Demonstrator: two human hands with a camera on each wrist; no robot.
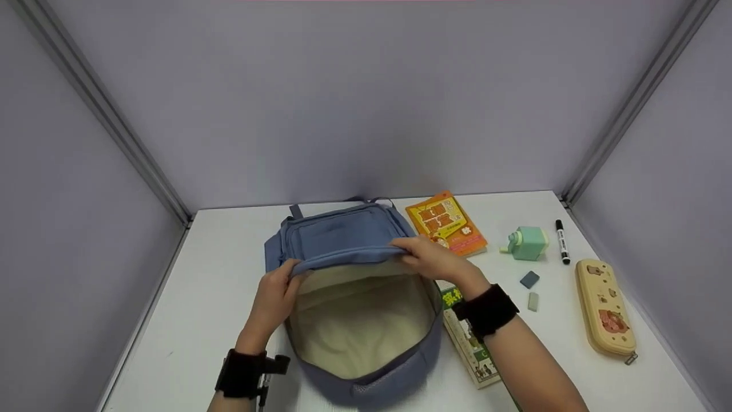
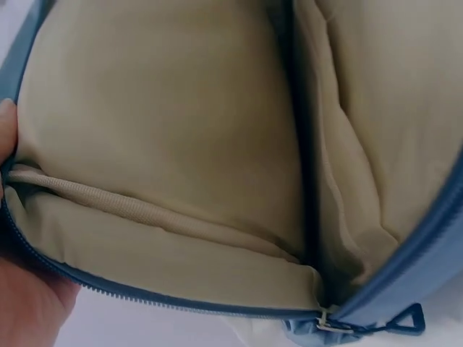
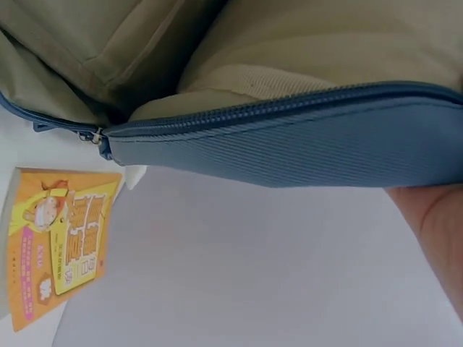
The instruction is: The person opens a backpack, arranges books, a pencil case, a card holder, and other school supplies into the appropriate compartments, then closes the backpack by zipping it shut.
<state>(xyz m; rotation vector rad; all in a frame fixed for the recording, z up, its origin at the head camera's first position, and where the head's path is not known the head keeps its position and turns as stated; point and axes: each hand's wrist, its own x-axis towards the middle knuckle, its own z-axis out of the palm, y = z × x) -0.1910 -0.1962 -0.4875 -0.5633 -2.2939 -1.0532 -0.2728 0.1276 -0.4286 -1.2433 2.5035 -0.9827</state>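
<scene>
A blue backpack [image 1: 343,237] lies on the white table [image 1: 200,297], unzipped, its beige lining [image 1: 360,320] showing. My left hand [image 1: 274,297] grips the left end of the lifted upper rim. My right hand [image 1: 429,257] grips the same rim at its right end and holds the opening wide. The left wrist view looks into the beige lining [image 2: 181,144], with the zip edge [image 2: 145,293] and my hand [image 2: 22,303] at the lower left. In the right wrist view a fingertip [image 3: 434,224] sits under the blue zip rim [image 3: 289,148].
An orange book [image 1: 446,223] [image 3: 58,231] lies right of the bag; a green-covered book [image 1: 472,343] lies under my right forearm. Further right are a mint pencil sharpener [image 1: 527,242], a black marker [image 1: 562,241], two erasers [image 1: 530,280] and a yellow pencil case [image 1: 605,306]. Grey walls enclose the table.
</scene>
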